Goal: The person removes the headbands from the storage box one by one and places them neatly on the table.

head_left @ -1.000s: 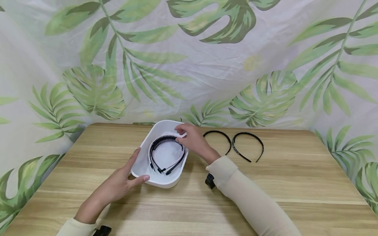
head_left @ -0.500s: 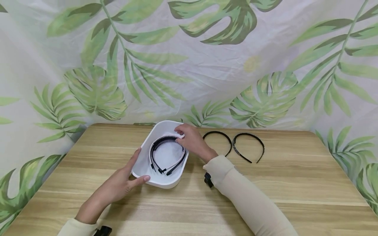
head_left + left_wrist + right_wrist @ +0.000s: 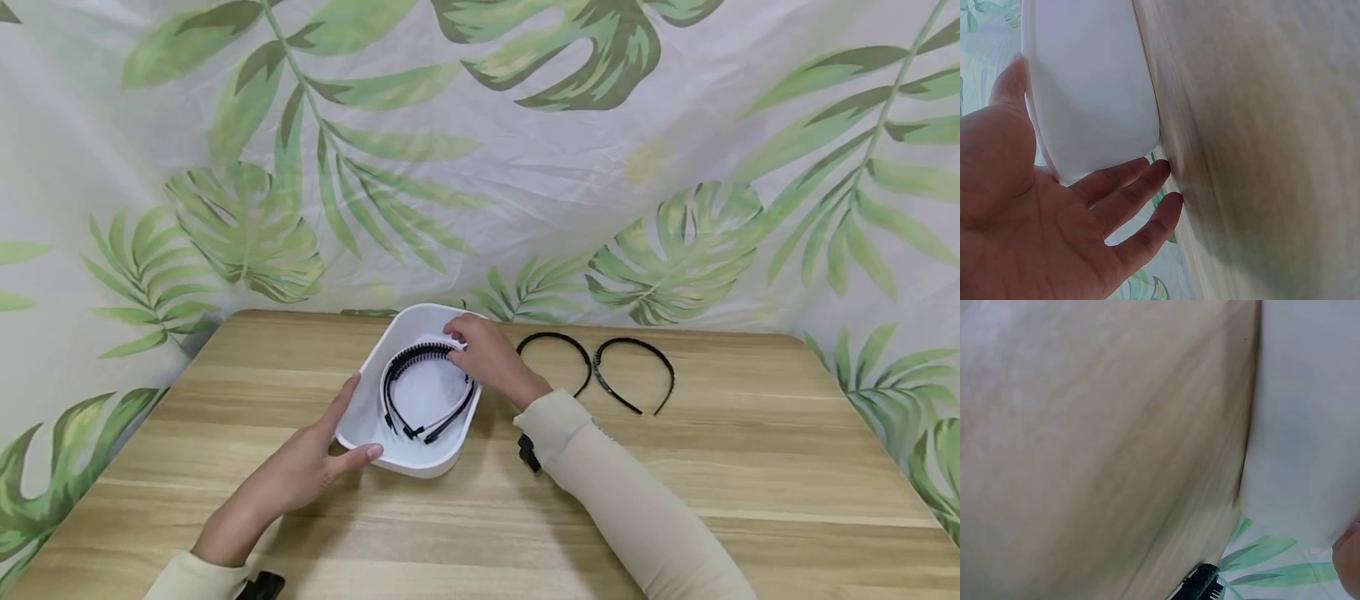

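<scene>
A white plastic bin [image 3: 370,408] sits on the wooden table, turned at a slant. Inside it lie nested headbands, among them a black toothed headband [image 3: 429,350] and pale ones. My left hand [image 3: 300,467] grips the near left corner of the bin, thumb over the rim and fingers along the outside; the left wrist view shows the fingers spread against the outer wall. Across the right rim reaches my right hand [image 3: 491,358], its thumb and forefinger pinching the top of the black headband. The hand partly covers that side of the headbands.
Just right of the bin, a black headband [image 3: 558,336] lies on the table [image 3: 675,500], partly behind my right hand. Beside it rests another black headband [image 3: 637,341] with a decorated left side. A leaf-patterned cloth [image 3: 525,167] hangs behind the table's back edge.
</scene>
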A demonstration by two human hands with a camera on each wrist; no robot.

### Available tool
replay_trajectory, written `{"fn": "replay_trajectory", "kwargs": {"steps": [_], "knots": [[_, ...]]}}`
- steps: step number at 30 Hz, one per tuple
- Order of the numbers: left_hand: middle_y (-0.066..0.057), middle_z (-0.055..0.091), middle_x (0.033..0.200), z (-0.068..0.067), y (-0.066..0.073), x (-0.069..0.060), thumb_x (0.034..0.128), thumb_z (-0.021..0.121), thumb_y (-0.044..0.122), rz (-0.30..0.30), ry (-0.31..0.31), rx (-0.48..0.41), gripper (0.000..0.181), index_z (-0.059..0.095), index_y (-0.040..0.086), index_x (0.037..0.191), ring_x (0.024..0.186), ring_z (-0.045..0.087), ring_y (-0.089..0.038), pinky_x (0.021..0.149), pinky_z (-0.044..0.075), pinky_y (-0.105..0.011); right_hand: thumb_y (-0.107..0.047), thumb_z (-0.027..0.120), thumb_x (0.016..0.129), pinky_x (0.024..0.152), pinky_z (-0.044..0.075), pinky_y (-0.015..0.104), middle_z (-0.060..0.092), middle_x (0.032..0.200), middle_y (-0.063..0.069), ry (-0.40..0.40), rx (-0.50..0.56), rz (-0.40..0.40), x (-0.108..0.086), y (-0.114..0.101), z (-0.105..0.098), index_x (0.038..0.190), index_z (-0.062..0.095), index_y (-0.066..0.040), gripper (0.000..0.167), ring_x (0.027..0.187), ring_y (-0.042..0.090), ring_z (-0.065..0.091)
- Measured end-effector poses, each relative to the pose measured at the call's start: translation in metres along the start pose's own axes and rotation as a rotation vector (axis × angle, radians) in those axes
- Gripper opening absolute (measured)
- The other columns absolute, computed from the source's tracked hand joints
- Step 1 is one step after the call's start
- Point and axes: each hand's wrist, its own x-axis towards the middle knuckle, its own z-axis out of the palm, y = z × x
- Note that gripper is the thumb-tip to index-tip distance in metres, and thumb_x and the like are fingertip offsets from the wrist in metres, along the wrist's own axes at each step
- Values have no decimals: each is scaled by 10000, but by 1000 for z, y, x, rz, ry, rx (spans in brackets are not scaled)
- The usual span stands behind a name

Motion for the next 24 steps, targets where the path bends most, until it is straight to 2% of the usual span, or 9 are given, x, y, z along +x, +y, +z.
{"fn": "replay_trajectory", "kwargs": {"steps": [12,24], "knots": [[-397,418,1550,1,-1,1,989,722,432,-2,2,1,1028,36,156,1703,1333,548,-552,1080,431,-704,-24,737,934,930,568,402,734,1146,160,-43,-71,28,2,-1,-1,1252,718,15,321,1037,272,676],[-396,418,1552,3,-2,0,989,723,425,10,8,1,1021,46,150,1702,1342,539,-555,1087,423,-708,-32,737,947,925,580,390,736,1154,141,-68,-67,65,3,-1,0,1284,710,2,339,1052,266,685]]}}
